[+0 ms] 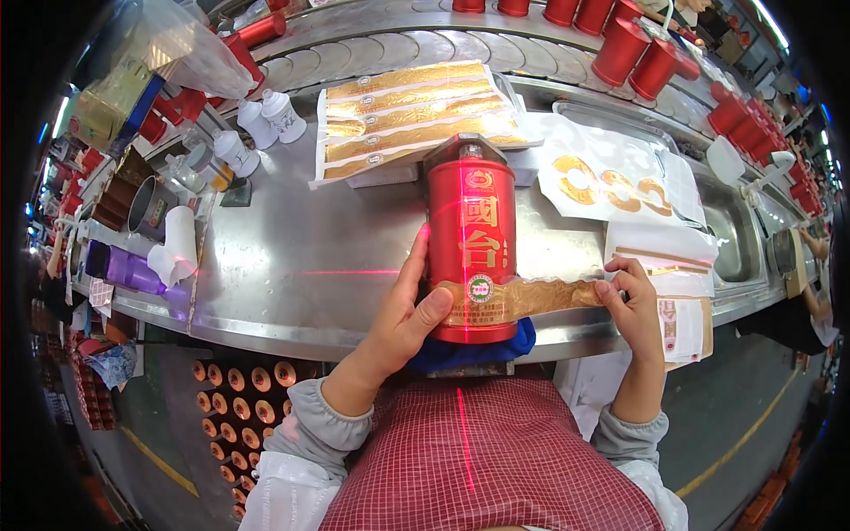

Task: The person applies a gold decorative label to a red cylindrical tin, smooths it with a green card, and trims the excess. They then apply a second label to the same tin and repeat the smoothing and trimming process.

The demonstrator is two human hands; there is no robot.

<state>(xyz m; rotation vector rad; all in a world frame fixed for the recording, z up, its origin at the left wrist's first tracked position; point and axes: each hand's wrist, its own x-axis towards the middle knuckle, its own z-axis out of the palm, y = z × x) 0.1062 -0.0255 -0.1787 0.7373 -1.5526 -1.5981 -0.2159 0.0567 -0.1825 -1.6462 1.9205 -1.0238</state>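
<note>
A red bottle (474, 208) with gold characters and a dark faceted cap stands upright at the near edge of the metal worktable. My left hand (412, 296) is closed around its lower left side, the thumb pressing at the start of a gold label strip (549, 296). That strip lies across the bottle's lower front, and its loose part stretches off to the right. At its far end my right hand (630, 296) pinches the strip between thumb and fingers. A blue cloth (524, 338) shows beneath the bottle's base. Red laser lines cross the bottle.
Sheets of gold strip labels (407, 115) lie behind the bottle, and a sheet of ring-shaped gold labels (611, 186) is to their right. White bottles (282, 117) and a purple bottle (128, 267) stand left. A conveyor (390, 55) with red bottles (620, 53) runs behind; a sink (735, 234) is right.
</note>
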